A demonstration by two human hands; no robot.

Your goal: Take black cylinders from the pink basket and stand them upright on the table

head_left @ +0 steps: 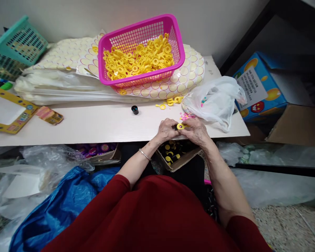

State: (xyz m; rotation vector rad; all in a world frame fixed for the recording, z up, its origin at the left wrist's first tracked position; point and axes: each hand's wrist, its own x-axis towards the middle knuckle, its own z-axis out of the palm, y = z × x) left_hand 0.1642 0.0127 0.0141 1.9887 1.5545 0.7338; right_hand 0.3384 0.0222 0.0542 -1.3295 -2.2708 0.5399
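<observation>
My left hand (167,130) and my right hand (196,131) meet at the front edge of the white table (102,122). Both pinch one small yellow ring (180,126) between their fingertips; something dark shows beside it that I cannot make out. Right below the hands an open cardboard box (179,161) holds several yellow and black pieces. A pink basket (141,49) heaped with yellow rings rests tilted on stacked printed sheets (76,57) at the back. Loose yellow rings (170,102) lie on the table in front of it.
A small black cap (134,110) stands mid-table. A white plastic bag (215,99) lies right of the hands. A teal basket (15,47) and a yellow card frame (7,113) sit at far left. A blue printed box (259,87) is off the right edge, a blue bag (65,199) below.
</observation>
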